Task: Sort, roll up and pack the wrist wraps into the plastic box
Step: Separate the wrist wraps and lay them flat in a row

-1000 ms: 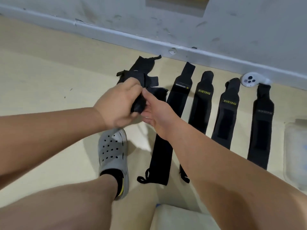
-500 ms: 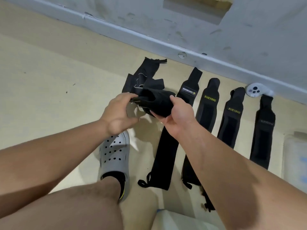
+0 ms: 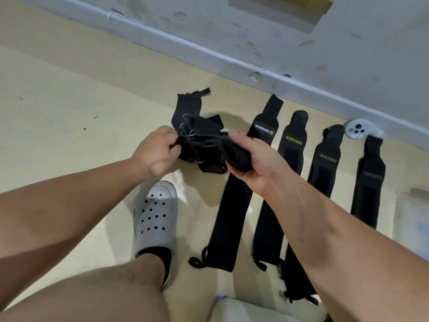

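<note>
A crumpled black wrist wrap (image 3: 210, 151) hangs between both hands above the floor. My left hand (image 3: 156, 151) pinches its left end, and my right hand (image 3: 253, 161) grips its right part with fingers curled round the fabric. Behind it a small heap of black wraps (image 3: 189, 108) lies on the floor. To the right, several black wraps lie flat side by side: one labelled MANUEKLEAR (image 3: 239, 194), two labelled XUEYING (image 3: 293, 140) (image 3: 326, 163), and a plain one (image 3: 369, 180). The plastic box (image 3: 413, 217) shows at the right edge.
A grey wall (image 3: 232, 31) with a baseboard runs behind the wraps. A white controller (image 3: 358, 131) lies by the baseboard. My foot in a grey clog (image 3: 156, 217) stands left of the flat wraps. A pale object (image 3: 250, 310) sits at the bottom edge.
Both hands have drawn apart, stretching the bunched wrap out between them. The right hand turned palm up under the fabric. The camera view tilted up slightly.
</note>
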